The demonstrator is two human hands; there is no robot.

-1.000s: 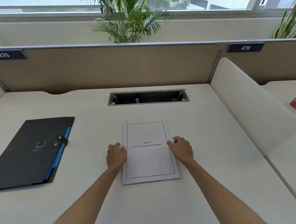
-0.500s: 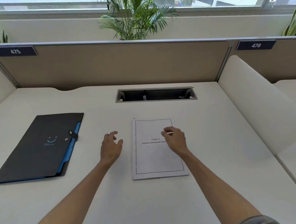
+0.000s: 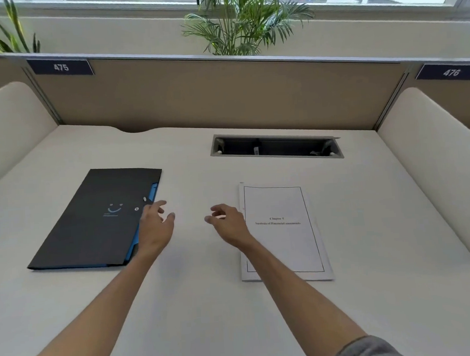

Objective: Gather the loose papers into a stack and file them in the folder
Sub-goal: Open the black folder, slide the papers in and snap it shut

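A squared stack of white papers point(image 3: 282, 232) with a printed title page lies flat on the desk, right of centre. The black folder point(image 3: 93, 222) with blue inner edges lies closed at the left, its flap clasp on the right edge. My left hand point(image 3: 154, 226) hovers over the folder's right edge near the clasp, fingers apart, holding nothing. Between folder and papers, my right hand point(image 3: 228, 222) is in the air with loosely curled fingers and holds nothing; its forearm crosses the stack's lower left corner.
The white desk point(image 3: 208, 303) has a rectangular cable opening point(image 3: 276, 147) at the back. Beige partition panels with number plates 475 point(image 3: 60, 67) and 476 point(image 3: 450, 72) close the rear. Curved white dividers point(image 3: 433, 149) stand at both sides. Palm plants point(image 3: 240, 20) grow behind.
Both hands left the paper stack and moved left toward the folder. The left hand now reaches the folder's clasp edge. The view has swung to the left.
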